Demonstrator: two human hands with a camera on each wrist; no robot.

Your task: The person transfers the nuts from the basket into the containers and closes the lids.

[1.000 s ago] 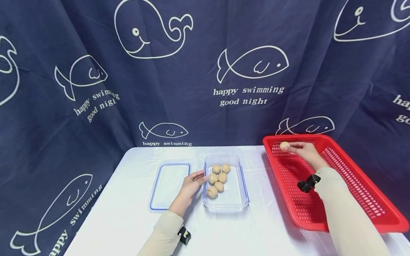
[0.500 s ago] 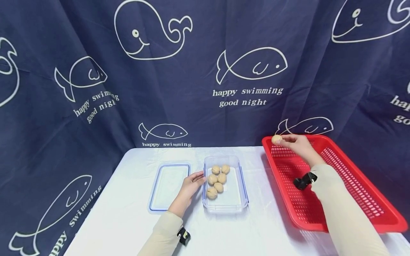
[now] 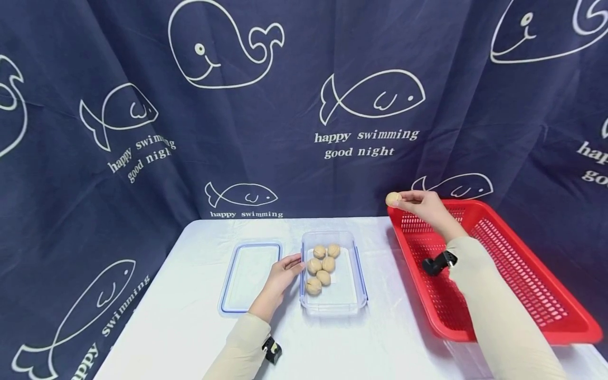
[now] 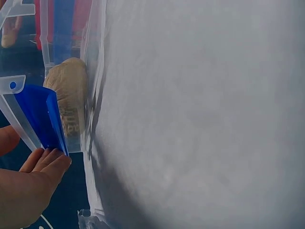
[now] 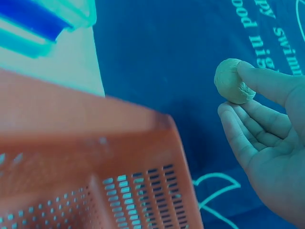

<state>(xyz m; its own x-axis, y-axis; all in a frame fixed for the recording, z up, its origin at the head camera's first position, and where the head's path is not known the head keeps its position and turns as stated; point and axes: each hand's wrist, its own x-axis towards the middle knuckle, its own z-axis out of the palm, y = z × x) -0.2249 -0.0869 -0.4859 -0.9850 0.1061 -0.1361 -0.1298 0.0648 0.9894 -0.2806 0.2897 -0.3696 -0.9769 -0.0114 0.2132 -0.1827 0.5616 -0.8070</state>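
My right hand (image 3: 429,208) pinches a walnut (image 3: 393,199) between thumb and fingertips, above the far left corner of the red basket (image 3: 537,264). In the right wrist view, the pale walnut (image 5: 233,82) hangs clear of the basket rim (image 5: 86,114). At the left side of a clear plastic box (image 3: 350,301), my left hand (image 3: 280,277) touches the wall with relaxed fingers. Several walnuts (image 3: 328,264) lie along the left part of this box. The left wrist view has the fingertips of the left hand (image 4: 33,186) against the blue latch (image 4: 43,117).
A clear lid with a blue seal (image 3: 250,277) lies on the white table (image 3: 190,295), left of the box. Behind the table hangs a dark blue curtain (image 3: 294,158) with fish drawings. The basket has raised, slotted walls and stands at the table's right.
My right hand has moved left and up with the walnut, from inside the basket to above its far left corner. The left hand and box have stayed in place.
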